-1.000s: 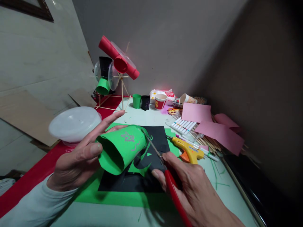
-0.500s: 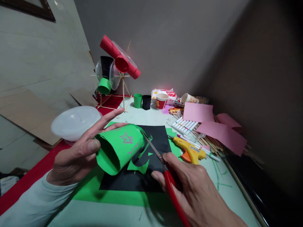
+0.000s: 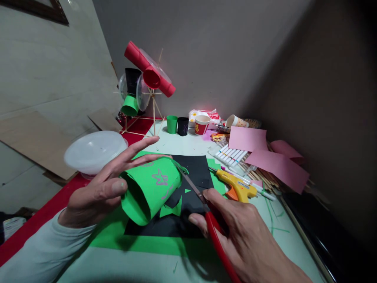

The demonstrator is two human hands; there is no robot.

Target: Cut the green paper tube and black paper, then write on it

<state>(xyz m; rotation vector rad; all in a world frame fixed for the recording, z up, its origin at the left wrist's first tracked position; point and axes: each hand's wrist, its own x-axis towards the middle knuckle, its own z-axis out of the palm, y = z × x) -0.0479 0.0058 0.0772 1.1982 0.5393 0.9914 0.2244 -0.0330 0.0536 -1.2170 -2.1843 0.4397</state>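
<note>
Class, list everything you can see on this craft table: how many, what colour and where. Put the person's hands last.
green paper cup: one, green with pink marks, in the left hand
scissors: one pair, red handles, in the right hand
black sheet: one, black, under the cup
green sheet: one, green, under the black sheet
glue gun: one, yellow and orange, beside the black sheet
markers: one row, white, behind the glue gun
pink sheets: three, pink, right side
small cups: four, green, black, red-and-white, patterned, far edge
clear bowl: one, clear, left side
stick model: one, red, green, black, far left
left hand: one, holds the cup
right hand: one, holds the scissors
</note>
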